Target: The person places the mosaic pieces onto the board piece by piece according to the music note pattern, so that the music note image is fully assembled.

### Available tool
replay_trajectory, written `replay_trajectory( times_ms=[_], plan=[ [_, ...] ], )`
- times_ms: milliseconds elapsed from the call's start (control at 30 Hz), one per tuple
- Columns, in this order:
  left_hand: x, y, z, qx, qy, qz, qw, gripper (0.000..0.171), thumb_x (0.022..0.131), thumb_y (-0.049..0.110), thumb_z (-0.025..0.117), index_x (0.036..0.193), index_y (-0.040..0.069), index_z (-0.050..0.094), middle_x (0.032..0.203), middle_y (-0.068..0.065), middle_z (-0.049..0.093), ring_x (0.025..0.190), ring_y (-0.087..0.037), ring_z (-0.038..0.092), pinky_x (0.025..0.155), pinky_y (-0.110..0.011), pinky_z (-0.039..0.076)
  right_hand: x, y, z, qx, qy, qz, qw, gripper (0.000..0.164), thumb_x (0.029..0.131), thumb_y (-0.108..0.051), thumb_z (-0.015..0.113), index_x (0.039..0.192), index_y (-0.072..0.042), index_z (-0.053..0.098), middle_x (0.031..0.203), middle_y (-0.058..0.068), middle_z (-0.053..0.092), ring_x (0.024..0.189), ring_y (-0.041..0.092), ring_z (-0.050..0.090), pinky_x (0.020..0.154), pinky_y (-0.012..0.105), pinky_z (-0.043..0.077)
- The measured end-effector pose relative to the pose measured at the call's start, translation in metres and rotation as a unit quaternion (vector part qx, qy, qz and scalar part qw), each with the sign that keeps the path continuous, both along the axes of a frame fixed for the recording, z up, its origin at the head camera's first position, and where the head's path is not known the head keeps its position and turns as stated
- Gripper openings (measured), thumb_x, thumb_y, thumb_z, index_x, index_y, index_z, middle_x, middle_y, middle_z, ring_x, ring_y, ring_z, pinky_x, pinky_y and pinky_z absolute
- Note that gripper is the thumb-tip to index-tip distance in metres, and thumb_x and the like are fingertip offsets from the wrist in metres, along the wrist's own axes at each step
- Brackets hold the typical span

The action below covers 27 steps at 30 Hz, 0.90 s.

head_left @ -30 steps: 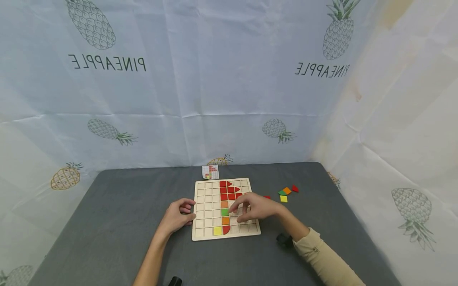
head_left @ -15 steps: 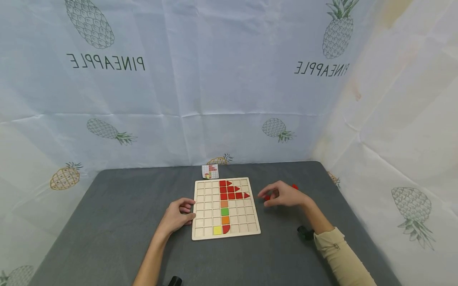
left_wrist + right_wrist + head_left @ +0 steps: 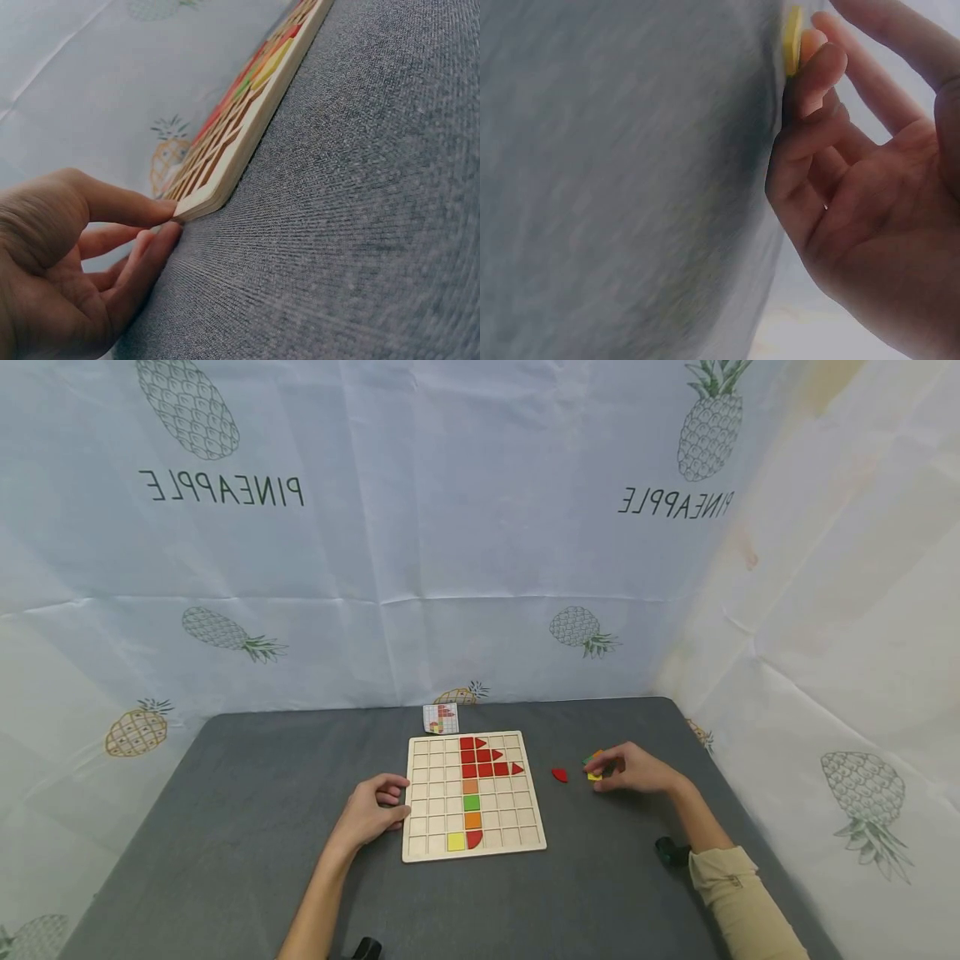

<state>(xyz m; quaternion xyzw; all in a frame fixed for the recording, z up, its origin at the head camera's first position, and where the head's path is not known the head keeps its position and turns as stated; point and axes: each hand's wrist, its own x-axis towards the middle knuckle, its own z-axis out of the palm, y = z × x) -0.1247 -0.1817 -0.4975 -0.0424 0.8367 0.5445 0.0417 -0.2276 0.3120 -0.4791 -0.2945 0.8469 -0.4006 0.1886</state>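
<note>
A wooden grid board (image 3: 435,802) lies on the table with red, orange, green and yellow tiles set in some cells. My left hand (image 3: 371,814) holds its left edge; in the left wrist view the left hand (image 3: 82,255) has thumb and a finger meeting at the board's corner (image 3: 206,201). Off the board's right side, my right hand (image 3: 633,768) reaches over loose tiles with its fingertips at a yellow square tile (image 3: 594,777). The right wrist view shows the yellow tile (image 3: 793,41) beside the fingertips of the right hand (image 3: 870,195), not clearly pinched.
A red rounded tile (image 3: 560,775) lies between the board and my right hand. An orange tile (image 3: 597,752) and a green one (image 3: 587,761) are partly covered by that hand. A small pattern card (image 3: 440,718) stands behind the board, before the pineapple-print cloth (image 3: 480,543).
From above the board, my right hand has moved right to the loose tiles. A red triangle, earlier hidden by that hand, shows at the third row's end. My left hand stays put.
</note>
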Motion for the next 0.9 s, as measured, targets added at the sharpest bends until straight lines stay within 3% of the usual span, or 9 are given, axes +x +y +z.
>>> replay_trajectory(
  times_ms=[233, 467, 900],
  plan=[
    [0.001, 0.000, 0.001, 0.001, 0.001, 0.000, 1.0000, 0.042, 0.086, -0.007, 0.080, 0.128, -0.004, 0.071, 0.110, -0.018, 0.062, 0.092, -0.021, 0.061, 0.063, -0.031, 0.066, -0.001, 0.007, -0.004, -0.009, 0.006, -0.007, 1.000, 0.034, 0.096, -0.006, 0.079, 0.125, 0.011, 0.073, 0.098, 0.021, 0.068, 0.065, 0.000, 0.048, 0.059, 0.021, 0.045],
    [0.001, 0.000, 0.001, 0.002, 0.002, 0.000, 1.0000, 0.042, 0.086, -0.008, 0.080, 0.127, -0.005, 0.071, 0.109, -0.018, 0.062, 0.091, -0.021, 0.061, 0.063, -0.030, 0.066, -0.004, 0.008, -0.006, -0.013, 0.018, -0.014, 1.000, 0.035, 0.093, -0.004, 0.082, 0.125, 0.009, 0.073, 0.097, 0.025, 0.067, 0.065, 0.003, 0.050, 0.057, 0.021, 0.045],
    [0.000, 0.001, 0.001, -0.003, -0.001, 0.004, 1.0000, 0.042, 0.086, -0.008, 0.081, 0.127, -0.004, 0.071, 0.109, -0.017, 0.062, 0.090, -0.021, 0.061, 0.063, -0.032, 0.066, -0.004, 0.012, -0.007, 0.004, 0.005, -0.030, 1.000, 0.031, 0.094, -0.007, 0.083, 0.121, 0.007, 0.076, 0.098, 0.020, 0.069, 0.062, 0.001, 0.047, 0.057, 0.019, 0.045]
  ],
)
